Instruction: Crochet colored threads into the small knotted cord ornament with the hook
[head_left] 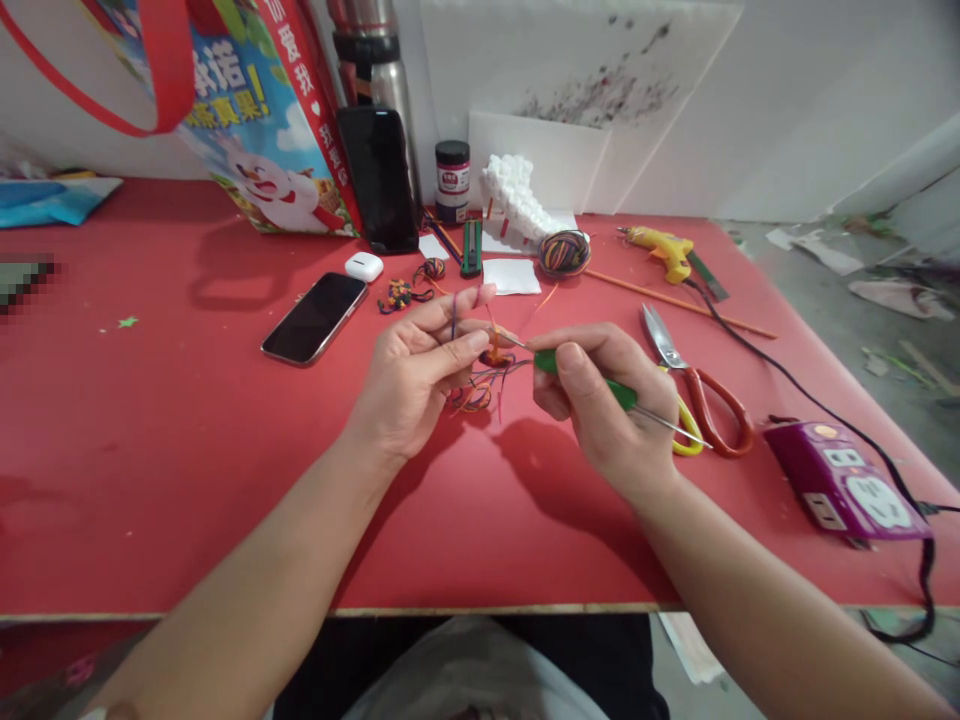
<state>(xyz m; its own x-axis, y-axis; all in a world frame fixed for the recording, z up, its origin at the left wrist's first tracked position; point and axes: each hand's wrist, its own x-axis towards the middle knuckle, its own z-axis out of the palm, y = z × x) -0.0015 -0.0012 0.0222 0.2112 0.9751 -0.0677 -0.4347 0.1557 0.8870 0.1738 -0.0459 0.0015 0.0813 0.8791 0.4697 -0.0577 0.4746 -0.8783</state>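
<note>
My right hand (607, 400) grips a crochet hook (624, 392) by its green handle, the thin metal tip pointing left toward my left hand (420, 375). Between thumb and fingers, my left hand pinches a small piece of multicoloured yarn work (495, 352), with a strand of yarn looped round its raised index finger. The hook's tip touches or lies very near this piece; exactly how they meet is too small to tell. Loose strands (472, 398) hang below. Behind the hands is a ball of multicoloured yarn (564, 253).
On the red table (187, 480), a phone (315, 318) and a white earphone case (364, 266) lie at left. Scissors (701, 395), a yellow glue gun (664, 250) and a purple power strip (847, 480) with a black cable are at right. A bag (262, 130) stands behind.
</note>
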